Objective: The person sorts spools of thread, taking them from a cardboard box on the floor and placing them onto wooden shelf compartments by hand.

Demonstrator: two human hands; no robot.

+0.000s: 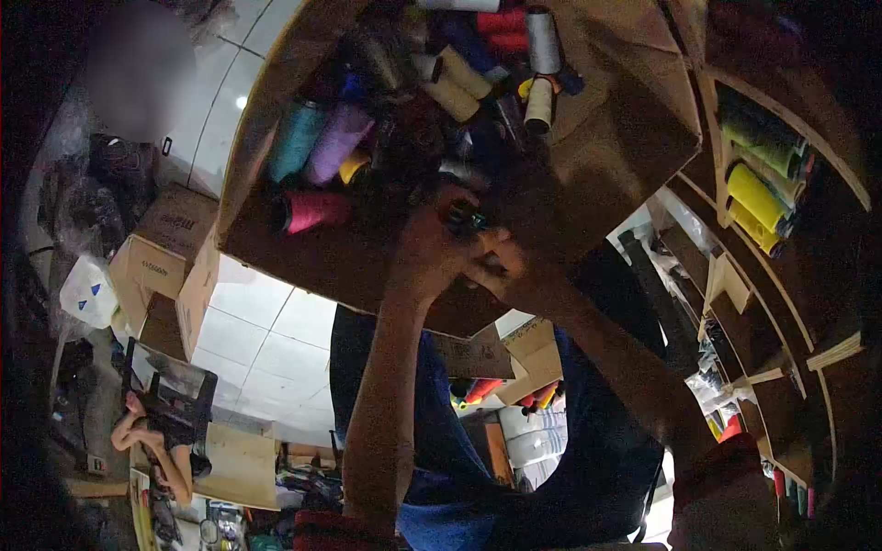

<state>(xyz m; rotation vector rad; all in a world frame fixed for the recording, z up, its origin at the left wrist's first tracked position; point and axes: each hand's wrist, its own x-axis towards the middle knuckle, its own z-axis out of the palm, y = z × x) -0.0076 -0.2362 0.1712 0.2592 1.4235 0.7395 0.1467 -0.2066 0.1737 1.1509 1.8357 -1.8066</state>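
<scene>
My left hand (439,241) and my right hand (510,262) meet over the near side of a large cardboard box (625,156). The fingers of both are curled around a small dark thing with a teal glint (467,219); shadow hides what it is. Thread spools lie jumbled inside the box beyond my hands. Among them are a teal spool (297,140), a purple spool (338,144), a pink spool (315,210), a grey spool (543,41) and a cream spool (539,104). Several more in beige, red and dark colours lie farther in.
Wooden shelves (772,317) on the right carry yellow spools (755,197). Smaller cardboard boxes (165,266) and a white container (89,292) stand on the left. Another person's legs (156,441) show at the lower left. Below my arms, white tiled floor (266,340) is visible.
</scene>
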